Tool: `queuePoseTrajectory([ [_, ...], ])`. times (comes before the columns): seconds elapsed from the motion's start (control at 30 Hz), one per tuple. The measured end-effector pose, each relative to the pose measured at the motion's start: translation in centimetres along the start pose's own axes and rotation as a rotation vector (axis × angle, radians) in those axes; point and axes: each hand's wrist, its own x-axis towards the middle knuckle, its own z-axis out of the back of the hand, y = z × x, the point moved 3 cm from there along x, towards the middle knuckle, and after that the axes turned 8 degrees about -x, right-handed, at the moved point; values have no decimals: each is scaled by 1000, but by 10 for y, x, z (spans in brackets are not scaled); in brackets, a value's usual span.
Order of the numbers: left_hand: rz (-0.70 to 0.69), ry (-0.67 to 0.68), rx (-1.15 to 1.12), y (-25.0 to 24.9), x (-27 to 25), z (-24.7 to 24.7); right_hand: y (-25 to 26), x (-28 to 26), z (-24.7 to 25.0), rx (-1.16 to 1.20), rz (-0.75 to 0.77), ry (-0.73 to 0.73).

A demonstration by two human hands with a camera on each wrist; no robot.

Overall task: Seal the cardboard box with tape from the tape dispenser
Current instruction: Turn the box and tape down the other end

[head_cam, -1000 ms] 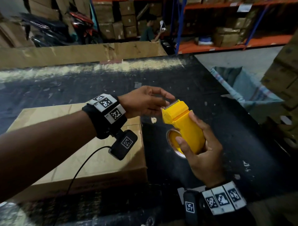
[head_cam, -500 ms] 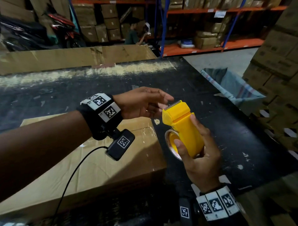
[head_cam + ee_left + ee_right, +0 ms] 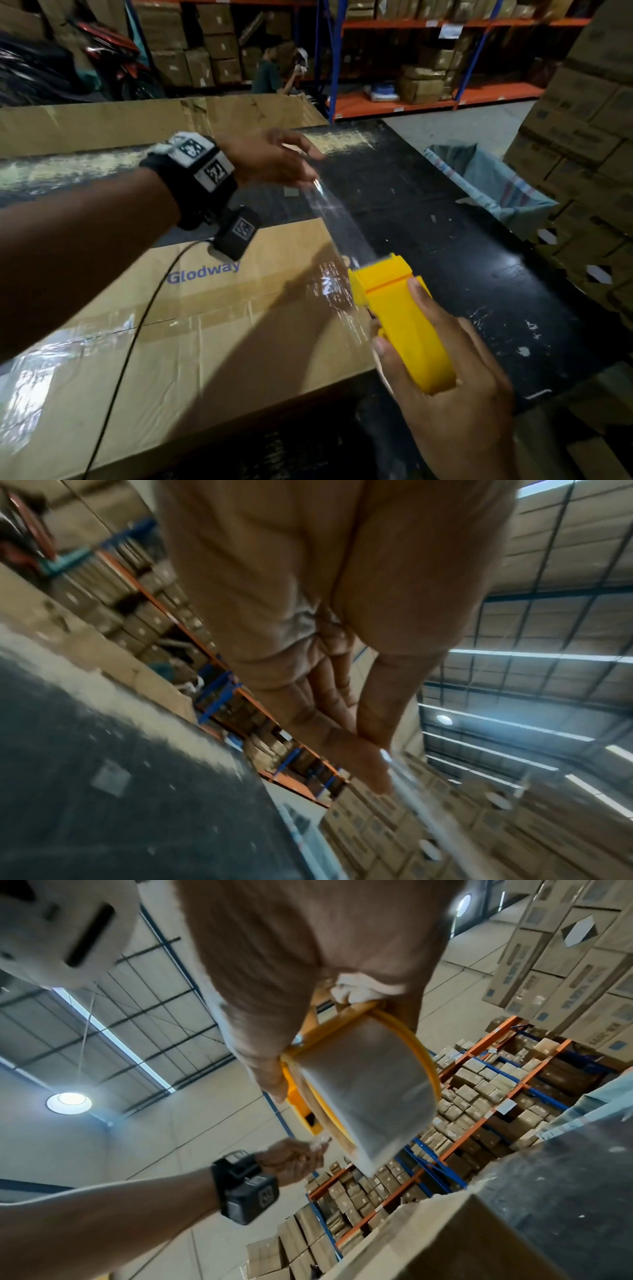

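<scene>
Head view: left hand (image 3: 270, 161) pinches tape (image 3: 337, 219); right hand (image 3: 455, 387) grips dispenser (image 3: 404, 318).

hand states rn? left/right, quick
Left hand: pinching the free end of the clear tape, pulled taut from the dispenser.
Right hand: gripping the yellow tape dispenser.

At lower right, the right hand (image 3: 455, 387) grips the yellow tape dispenser (image 3: 400, 318) beside the cardboard box (image 3: 212, 342) on the black desk (image 3: 479, 274). Clear tape (image 3: 339, 222) stretches up-left to the left hand (image 3: 270, 157), which pinches its end.
</scene>
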Motion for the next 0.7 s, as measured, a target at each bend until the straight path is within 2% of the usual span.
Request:
queuePoseTrajectory([
  [0.17,85,23,94,26,37,25,16,0,-12,-36,-77,60],
  [0.37,150,-54,291,75,82,37,21,21,-45,-45,-191,229],
  [0.53,174,-96,467,87,99,35,20,31,-59,-45,-216,267],
  [0.7,200,-96,458,95,108,34,17,35,-63,-56,-237,299],
])
